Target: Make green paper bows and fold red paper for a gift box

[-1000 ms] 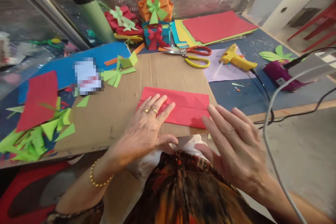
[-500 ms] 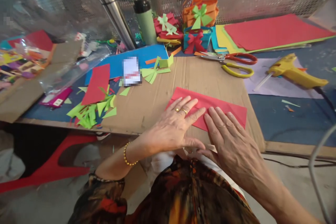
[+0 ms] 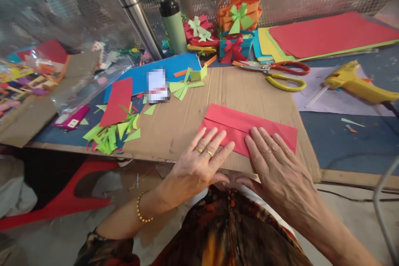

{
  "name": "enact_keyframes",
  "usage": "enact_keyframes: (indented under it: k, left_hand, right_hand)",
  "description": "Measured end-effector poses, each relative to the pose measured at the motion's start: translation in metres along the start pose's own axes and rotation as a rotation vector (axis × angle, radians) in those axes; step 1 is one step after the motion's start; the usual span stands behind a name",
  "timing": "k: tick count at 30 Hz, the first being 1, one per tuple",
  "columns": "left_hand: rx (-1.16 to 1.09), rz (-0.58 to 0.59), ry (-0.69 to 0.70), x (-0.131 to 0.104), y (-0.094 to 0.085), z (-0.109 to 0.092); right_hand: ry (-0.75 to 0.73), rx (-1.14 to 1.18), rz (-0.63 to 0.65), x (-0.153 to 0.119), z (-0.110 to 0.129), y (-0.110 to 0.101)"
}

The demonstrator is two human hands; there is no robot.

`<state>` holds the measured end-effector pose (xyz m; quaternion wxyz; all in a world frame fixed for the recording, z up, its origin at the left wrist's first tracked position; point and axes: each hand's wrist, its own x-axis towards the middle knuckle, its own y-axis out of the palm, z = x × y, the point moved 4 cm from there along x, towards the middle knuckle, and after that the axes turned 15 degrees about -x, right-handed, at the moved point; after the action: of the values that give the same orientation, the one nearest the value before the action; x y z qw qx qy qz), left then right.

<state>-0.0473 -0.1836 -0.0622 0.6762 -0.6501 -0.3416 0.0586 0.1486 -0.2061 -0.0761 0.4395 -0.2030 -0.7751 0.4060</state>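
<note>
On cardboard [image 3: 168,133], my left hand [image 3: 198,164] and right hand [image 3: 276,164] lie spread over folded red paper [image 3: 224,119], seemingly pressing it flat.

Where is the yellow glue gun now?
In the head view, the yellow glue gun lies at the right, on the pale purple paper, right of the scissors.

The person wears a dark top [image 3: 246,232] patterned in orange and rusty red, a beaded gold bracelet [image 3: 139,213], and gold rings [image 3: 209,152] on the left hand [image 3: 199,164].
</note>
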Motion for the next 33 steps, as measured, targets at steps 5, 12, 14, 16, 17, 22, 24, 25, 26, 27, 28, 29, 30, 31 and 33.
enact_keyframes:
  k: [5,12,14,16,17,22,24,25,26,27,28,29,30,31,33]
  left_hand:
    - [-0.002,0.027,-0.033,-0.002,0.0,0.0]
    - [0.017,0.012,-0.096,-0.005,0.003,-0.005]
    - [0.026,0.004,-0.091,-0.005,0.004,-0.005]
    - [0.033,-0.003,-0.088,-0.005,0.004,-0.005]
    - [0.031,-0.008,-0.087,-0.005,0.004,-0.005]
    - [0.025,0.021,-0.109,-0.006,0.004,-0.005]
    - [0.036,0.043,-0.116,-0.007,0.005,-0.004]
    - [0.038,0.041,-0.114,-0.007,0.005,-0.004]
    - [0.035,0.031,-0.11,-0.007,0.005,-0.003]
    - [0.033,0.017,-0.104,-0.007,0.004,-0.003]
    - [0.035,-0.003,-0.098,-0.007,0.004,-0.004]
    - [0.044,-0.022,-0.09,-0.006,0.004,-0.005]
    - [0.06,-0.037,-0.079,-0.006,0.004,-0.007]
    - [0.078,-0.053,-0.061,-0.006,0.004,-0.009]
    - [0.101,-0.081,-0.024,-0.006,0.005,-0.014]
  right_hand:
    - [-0.022,-0.009,0.013,-0.001,0.0,0.001]
    - [0.017,0.031,0.019,-0.004,-0.001,0.002]
    - [0.015,0.028,0.022,-0.004,0.0,0.001]
    - [0.009,0.023,0.041,-0.004,0.0,0.002]
    - [0.011,0.023,0.051,-0.004,0.0,0.002]
    - [0.009,0.017,0.059,-0.003,-0.001,0.001]
    - [-0.002,0.019,0.059,-0.002,-0.001,0.0]
    - [-0.006,0.021,0.058,-0.002,-0.002,0.0]
    - [-0.009,0.022,0.057,-0.002,-0.002,0.0]
    - [-0.01,0.025,0.057,-0.002,-0.002,0.0]
    - [-0.013,0.028,0.054,-0.002,-0.003,0.0]
    - [-0.014,0.031,0.05,-0.002,-0.003,-0.001]
    - [-0.014,0.033,0.043,-0.002,-0.002,-0.001]
    - [-0.013,0.035,0.035,-0.001,-0.002,-0.001]
    - [-0.017,0.028,0.025,-0.001,-0.002,-0.002]
